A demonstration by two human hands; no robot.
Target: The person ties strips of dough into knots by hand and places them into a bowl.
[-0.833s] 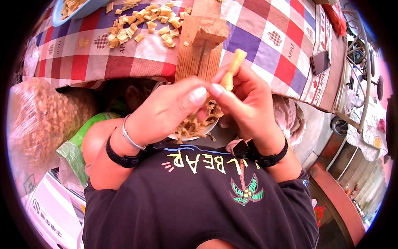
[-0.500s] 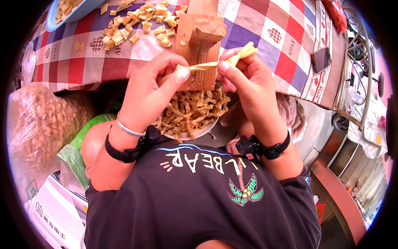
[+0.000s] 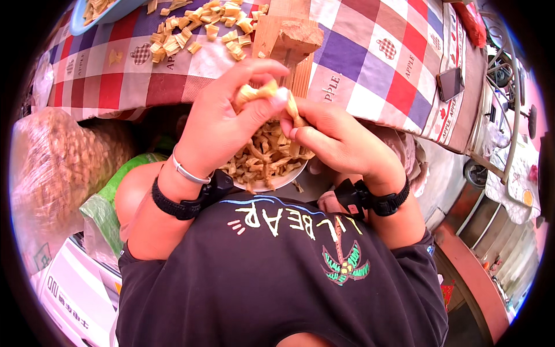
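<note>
A pale yellow, fibrous strip (image 3: pixel 293 111) is bent between my two hands, above a white bowl (image 3: pixel 263 186). My left hand (image 3: pixel 222 115) is closed in a pinch on its bunched end, thumb pressed against the fingers. My right hand (image 3: pixel 338 136) pinches the other part, which hangs down beside the left thumb. Where the strip crosses behind the fingers is hidden. In the bowl lies a heap of twisted, brownish-yellow strips (image 3: pixel 266 159), partly covered by my hands. Just beyond my hands stands a wooden bench piece with an upright block (image 3: pixel 298 40).
Short pale yellow pieces (image 3: pixel 179 37) lie scattered on the checked tablecloth (image 3: pixel 352 55), near a light blue basin (image 3: pixel 107 20). A dark phone-like object (image 3: pixel 450 84) lies at the right edge. A big clear bag of tan pieces (image 3: pixel 66 156) stands at left, beside a green bag (image 3: pixel 110 199).
My right hand has moved left and down, close against my left hand. The strip, stretched straight between them before, is now bent over.
</note>
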